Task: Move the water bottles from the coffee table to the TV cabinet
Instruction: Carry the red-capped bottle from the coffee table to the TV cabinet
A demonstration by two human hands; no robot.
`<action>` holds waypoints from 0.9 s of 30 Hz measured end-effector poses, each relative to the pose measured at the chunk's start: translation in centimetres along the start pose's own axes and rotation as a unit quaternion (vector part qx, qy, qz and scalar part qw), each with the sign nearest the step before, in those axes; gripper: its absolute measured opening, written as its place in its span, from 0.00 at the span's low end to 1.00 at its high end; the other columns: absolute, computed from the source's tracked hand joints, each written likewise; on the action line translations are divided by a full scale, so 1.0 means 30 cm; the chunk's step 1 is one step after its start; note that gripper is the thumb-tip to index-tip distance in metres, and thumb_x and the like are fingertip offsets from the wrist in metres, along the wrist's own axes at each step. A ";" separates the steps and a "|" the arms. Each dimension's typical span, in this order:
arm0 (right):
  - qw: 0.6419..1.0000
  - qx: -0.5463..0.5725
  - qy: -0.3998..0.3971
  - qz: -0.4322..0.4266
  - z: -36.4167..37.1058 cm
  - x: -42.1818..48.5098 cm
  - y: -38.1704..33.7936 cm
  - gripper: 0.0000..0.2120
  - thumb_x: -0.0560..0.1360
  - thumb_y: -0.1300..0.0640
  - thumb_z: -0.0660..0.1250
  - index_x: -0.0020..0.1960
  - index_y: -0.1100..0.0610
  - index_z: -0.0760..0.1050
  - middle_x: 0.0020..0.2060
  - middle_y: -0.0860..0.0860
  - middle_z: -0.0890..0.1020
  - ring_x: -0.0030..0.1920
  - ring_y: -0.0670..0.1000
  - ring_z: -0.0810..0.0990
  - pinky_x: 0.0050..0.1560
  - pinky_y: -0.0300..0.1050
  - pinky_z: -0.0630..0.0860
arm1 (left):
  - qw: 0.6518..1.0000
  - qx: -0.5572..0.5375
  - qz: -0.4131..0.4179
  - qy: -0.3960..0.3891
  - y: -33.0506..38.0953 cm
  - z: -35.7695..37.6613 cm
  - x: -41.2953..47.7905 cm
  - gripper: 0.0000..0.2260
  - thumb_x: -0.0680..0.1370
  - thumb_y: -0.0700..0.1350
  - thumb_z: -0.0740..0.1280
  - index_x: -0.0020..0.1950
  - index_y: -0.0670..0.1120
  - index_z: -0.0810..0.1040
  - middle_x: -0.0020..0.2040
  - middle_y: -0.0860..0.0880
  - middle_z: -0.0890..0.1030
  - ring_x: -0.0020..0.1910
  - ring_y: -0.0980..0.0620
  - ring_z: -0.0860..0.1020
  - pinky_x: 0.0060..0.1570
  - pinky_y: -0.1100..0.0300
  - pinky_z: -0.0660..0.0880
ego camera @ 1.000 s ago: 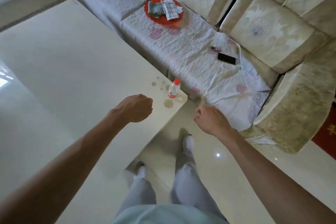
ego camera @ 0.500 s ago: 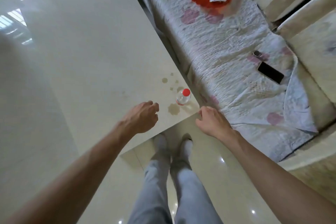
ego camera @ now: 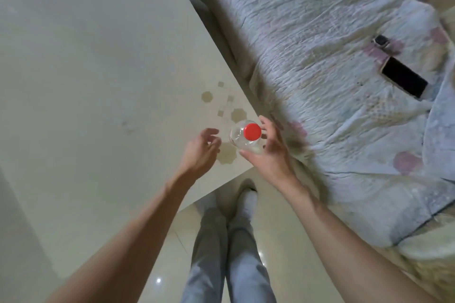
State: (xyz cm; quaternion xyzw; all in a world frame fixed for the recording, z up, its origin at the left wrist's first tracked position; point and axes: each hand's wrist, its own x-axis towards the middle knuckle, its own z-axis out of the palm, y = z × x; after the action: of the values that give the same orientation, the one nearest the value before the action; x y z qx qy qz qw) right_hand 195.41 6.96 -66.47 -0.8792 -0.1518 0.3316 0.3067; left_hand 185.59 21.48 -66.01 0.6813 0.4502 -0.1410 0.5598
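A clear water bottle [ego camera: 240,136] with a red cap stands near the corner of the cream coffee table [ego camera: 98,81], seen from above. My right hand [ego camera: 268,150] wraps round the bottle's right side, thumb in front and fingers behind it. My left hand [ego camera: 202,152] hovers just left of the bottle with loosely spread fingers, holding nothing and not touching it.
A sofa [ego camera: 332,69] covered with a pale quilted throw runs close along the table's right edge. A black phone [ego camera: 403,80] and a small dark object [ego camera: 381,40] lie on it. My legs stand on glossy floor tiles [ego camera: 283,241] by the table corner.
I have leaned in over the table corner. My right hand moved from beside the table edge onto the bottle. My left hand opened and came closer to the bottle.
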 end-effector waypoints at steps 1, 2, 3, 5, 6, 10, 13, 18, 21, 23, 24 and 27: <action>1.000 0.006 0.006 -0.016 0.015 0.014 0.015 0.43 0.65 0.50 0.78 0.73 0.47 0.60 0.67 0.45 0.71 0.66 0.45 0.71 0.66 0.47 0.72 | 0.999 -0.033 -0.014 -0.002 -0.013 0.014 0.018 0.14 0.82 0.43 0.61 0.67 0.42 0.74 0.57 0.41 0.81 0.52 0.44 0.82 0.53 0.48 0.80; 1.000 0.006 0.006 -0.026 0.025 0.023 0.025 0.41 0.64 0.51 0.79 0.72 0.47 0.62 0.66 0.45 0.71 0.66 0.45 0.71 0.66 0.48 0.71 | 0.998 -0.065 -0.027 -0.007 -0.021 0.028 0.030 0.14 0.82 0.44 0.61 0.66 0.42 0.75 0.57 0.42 0.81 0.51 0.45 0.82 0.51 0.48 0.80; 0.999 0.008 0.006 -0.035 0.035 0.031 0.035 0.40 0.64 0.51 0.79 0.71 0.46 0.64 0.66 0.44 0.72 0.66 0.45 0.71 0.66 0.49 0.72 | 0.995 -0.097 -0.037 -0.013 -0.025 0.041 0.036 0.12 0.83 0.44 0.60 0.63 0.42 0.76 0.56 0.43 0.81 0.51 0.45 0.82 0.51 0.48 0.80; 0.999 0.020 0.009 -0.043 0.048 0.040 0.041 0.38 0.63 0.50 0.80 0.68 0.45 0.66 0.64 0.43 0.73 0.65 0.46 0.73 0.64 0.51 0.73 | 0.987 -0.148 -0.054 -0.030 -0.023 0.057 0.034 0.10 0.83 0.44 0.59 0.60 0.44 0.76 0.55 0.43 0.81 0.50 0.45 0.81 0.52 0.46 0.79; 0.999 0.025 0.011 -0.042 0.052 0.042 0.040 0.37 0.63 0.49 0.80 0.67 0.45 0.66 0.63 0.42 0.74 0.64 0.46 0.73 0.63 0.52 0.73 | 0.982 -0.170 -0.065 -0.040 -0.021 0.062 0.028 0.10 0.83 0.45 0.59 0.59 0.43 0.77 0.55 0.42 0.81 0.50 0.45 0.80 0.53 0.45 0.79; 0.999 0.027 0.014 -0.040 0.048 0.044 0.023 0.35 0.64 0.48 0.80 0.65 0.45 0.67 0.60 0.42 0.77 0.61 0.45 0.76 0.60 0.50 0.75 | 0.957 -0.264 -0.106 -0.066 -0.009 0.059 -0.012 0.13 0.84 0.46 0.58 0.59 0.42 0.79 0.55 0.39 0.82 0.52 0.42 0.81 0.56 0.43 0.78; 0.999 0.033 0.026 -0.034 0.016 0.026 0.001 0.34 0.64 0.48 0.80 0.65 0.49 0.68 0.56 0.42 0.76 0.57 0.43 0.75 0.60 0.47 0.75 | 0.955 -0.272 -0.104 -0.056 0.016 0.042 -0.045 0.11 0.83 0.46 0.59 0.54 0.45 0.80 0.56 0.40 0.82 0.53 0.42 0.81 0.56 0.43 0.78; 0.999 0.031 0.032 -0.026 -0.088 -0.057 -0.093 0.35 0.64 0.43 0.79 0.65 0.50 0.69 0.53 0.43 0.77 0.54 0.45 0.77 0.53 0.40 0.75 | 0.965 -0.245 -0.086 -0.031 0.088 -0.027 -0.121 0.11 0.83 0.47 0.60 0.61 0.44 0.78 0.59 0.44 0.80 0.53 0.46 0.80 0.53 0.49 0.79; 0.996 0.047 0.042 -0.058 -0.176 -0.134 -0.201 0.33 0.63 0.42 0.79 0.62 0.50 0.71 0.51 0.44 0.79 0.53 0.47 0.79 0.52 0.46 0.79 | 0.970 -0.234 -0.071 -0.019 0.155 -0.084 -0.198 0.13 0.83 0.48 0.60 0.64 0.45 0.78 0.62 0.48 0.79 0.58 0.45 0.78 0.56 0.50 0.78; 0.994 0.051 0.043 -0.084 -0.240 -0.197 -0.295 0.31 0.63 0.41 0.78 0.62 0.48 0.72 0.51 0.44 0.80 0.53 0.46 0.79 0.53 0.47 0.79 | 0.971 -0.230 -0.056 -0.014 0.206 -0.124 -0.264 0.12 0.83 0.48 0.60 0.63 0.48 0.78 0.61 0.50 0.78 0.60 0.46 0.76 0.60 0.48 0.77; 0.993 0.058 0.039 -0.095 -0.271 -0.232 -0.348 0.31 0.64 0.40 0.78 0.62 0.46 0.71 0.52 0.43 0.80 0.53 0.45 0.80 0.53 0.45 0.79 | 0.972 -0.231 -0.047 -0.013 0.233 -0.144 -0.301 0.12 0.83 0.49 0.59 0.61 0.49 0.79 0.60 0.50 0.78 0.61 0.46 0.76 0.62 0.47 0.76; 0.989 0.066 0.027 -0.129 -0.350 -0.331 -0.495 0.32 0.64 0.40 0.77 0.64 0.47 0.72 0.54 0.42 0.81 0.54 0.44 0.80 0.53 0.42 0.79 | 0.964 -0.264 -0.018 -0.009 0.303 -0.202 -0.431 0.11 0.83 0.49 0.60 0.58 0.50 0.80 0.56 0.49 0.83 0.58 0.47 0.79 0.61 0.45 0.76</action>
State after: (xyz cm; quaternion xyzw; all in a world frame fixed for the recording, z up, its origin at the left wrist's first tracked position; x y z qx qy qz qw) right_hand 194.27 9.08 -45.88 -0.8387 -0.2334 0.2744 0.4084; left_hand 183.54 21.29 -49.20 0.4995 0.4784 -0.0332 0.7214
